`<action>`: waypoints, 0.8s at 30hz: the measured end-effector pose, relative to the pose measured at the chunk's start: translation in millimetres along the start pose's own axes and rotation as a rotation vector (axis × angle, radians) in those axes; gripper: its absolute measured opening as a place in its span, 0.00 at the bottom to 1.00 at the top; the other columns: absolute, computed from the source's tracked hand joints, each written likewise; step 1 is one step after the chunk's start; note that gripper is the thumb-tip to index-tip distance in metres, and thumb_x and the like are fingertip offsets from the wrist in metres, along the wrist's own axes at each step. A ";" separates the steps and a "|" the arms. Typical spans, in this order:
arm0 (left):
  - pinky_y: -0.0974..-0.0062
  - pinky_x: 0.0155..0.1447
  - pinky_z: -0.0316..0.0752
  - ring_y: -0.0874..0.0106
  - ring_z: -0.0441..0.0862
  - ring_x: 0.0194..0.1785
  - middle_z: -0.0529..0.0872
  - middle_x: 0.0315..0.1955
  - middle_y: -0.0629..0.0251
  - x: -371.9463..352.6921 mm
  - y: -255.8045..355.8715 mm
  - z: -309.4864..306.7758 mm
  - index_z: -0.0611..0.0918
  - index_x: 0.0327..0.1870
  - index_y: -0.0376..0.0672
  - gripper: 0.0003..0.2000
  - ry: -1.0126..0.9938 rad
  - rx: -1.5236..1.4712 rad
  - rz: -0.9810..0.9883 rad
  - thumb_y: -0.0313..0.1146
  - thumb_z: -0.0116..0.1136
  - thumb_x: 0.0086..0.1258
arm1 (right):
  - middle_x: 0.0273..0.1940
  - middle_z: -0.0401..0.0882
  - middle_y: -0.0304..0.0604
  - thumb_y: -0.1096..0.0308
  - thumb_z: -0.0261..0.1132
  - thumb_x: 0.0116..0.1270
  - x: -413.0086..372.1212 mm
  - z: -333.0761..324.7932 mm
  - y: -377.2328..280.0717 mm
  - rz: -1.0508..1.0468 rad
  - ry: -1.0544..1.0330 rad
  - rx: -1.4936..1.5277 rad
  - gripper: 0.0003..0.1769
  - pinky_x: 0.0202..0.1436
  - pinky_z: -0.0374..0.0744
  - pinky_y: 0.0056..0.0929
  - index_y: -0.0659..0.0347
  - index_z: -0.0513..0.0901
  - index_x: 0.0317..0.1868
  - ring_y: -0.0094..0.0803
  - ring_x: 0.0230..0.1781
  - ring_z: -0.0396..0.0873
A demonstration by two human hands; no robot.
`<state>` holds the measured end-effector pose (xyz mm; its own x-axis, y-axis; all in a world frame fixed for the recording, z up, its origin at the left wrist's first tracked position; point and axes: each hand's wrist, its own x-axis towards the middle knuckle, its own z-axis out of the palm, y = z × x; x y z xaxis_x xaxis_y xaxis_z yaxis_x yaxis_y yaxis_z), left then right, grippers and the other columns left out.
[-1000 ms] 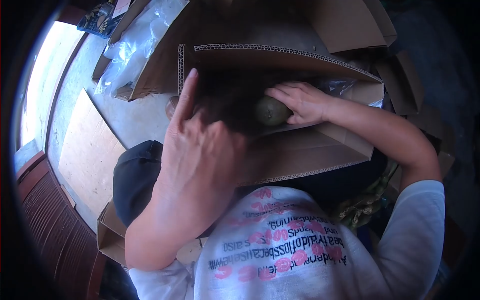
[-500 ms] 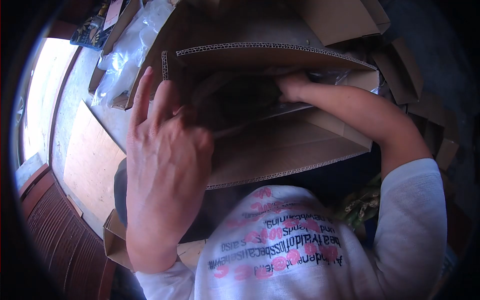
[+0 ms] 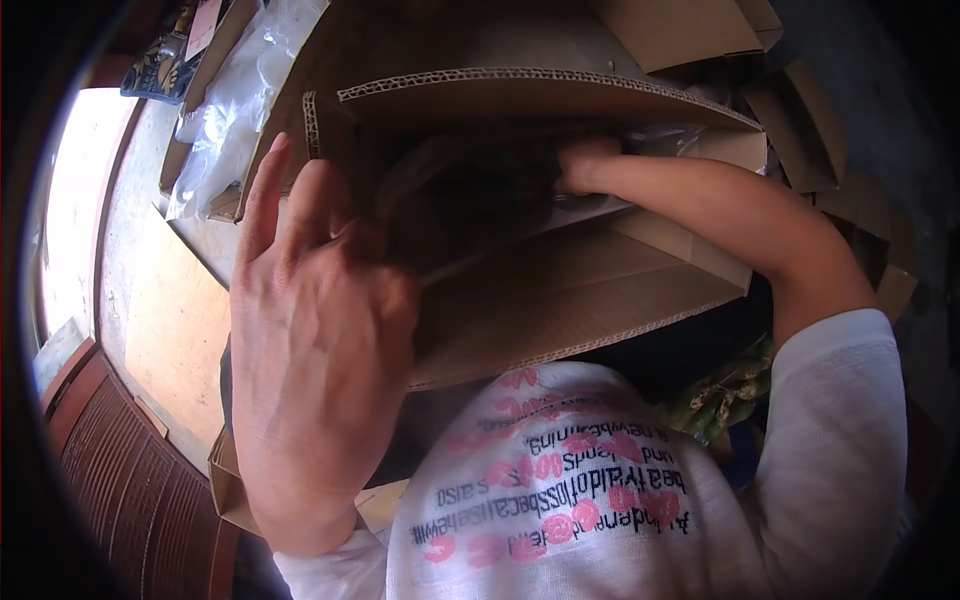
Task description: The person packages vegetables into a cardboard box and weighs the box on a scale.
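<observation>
A large cardboard box (image 3: 560, 305) lies open in front of me, its inside very dark. Clear plastic film (image 3: 675, 140) shows along its inner wall. My right hand (image 3: 588, 165) reaches down into the box; its fingers disappear in shadow beside a dark mass I cannot make out. Over the box's left corner is my left hand (image 3: 325, 285), back towards me. Its little finger sticks out while the others bend inward, and the thumb and fingertips are hidden. Whatever they pinch, if anything, does not show.
Another carton holding crumpled clear plastic (image 3: 235, 115) stands at upper left. More cardboard cartons (image 3: 690, 35) sit at upper right. A pale board (image 3: 175, 330) and dark red slatted wood (image 3: 130, 470) are on the left. Green plant matter (image 3: 725, 395) lies near my right side.
The view has shifted slightly, and my left hand sits a little further left. My right hand stays inside the box, while the dark mass beside it looks less distinct than before.
</observation>
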<state>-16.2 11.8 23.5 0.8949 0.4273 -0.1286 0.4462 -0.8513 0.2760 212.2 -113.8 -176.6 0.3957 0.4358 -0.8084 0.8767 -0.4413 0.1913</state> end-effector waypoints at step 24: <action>0.60 0.76 0.51 0.69 0.77 0.49 0.86 0.33 0.65 2.8 0.9 0.8 0.88 0.25 0.48 0.07 -0.101 0.059 0.117 0.28 0.71 0.42 | 0.52 0.77 0.49 0.61 0.69 0.50 4.2 41.8 0.0 -0.362 0.281 -0.210 0.41 0.52 0.76 0.41 0.55 0.64 0.66 0.43 0.53 0.76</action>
<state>-13.2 11.9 22.6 0.9358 0.2940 -0.1946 0.3359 -0.9111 0.2387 202.4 -144.8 -203.2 0.0895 0.7388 -0.6679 0.9960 -0.0682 0.0580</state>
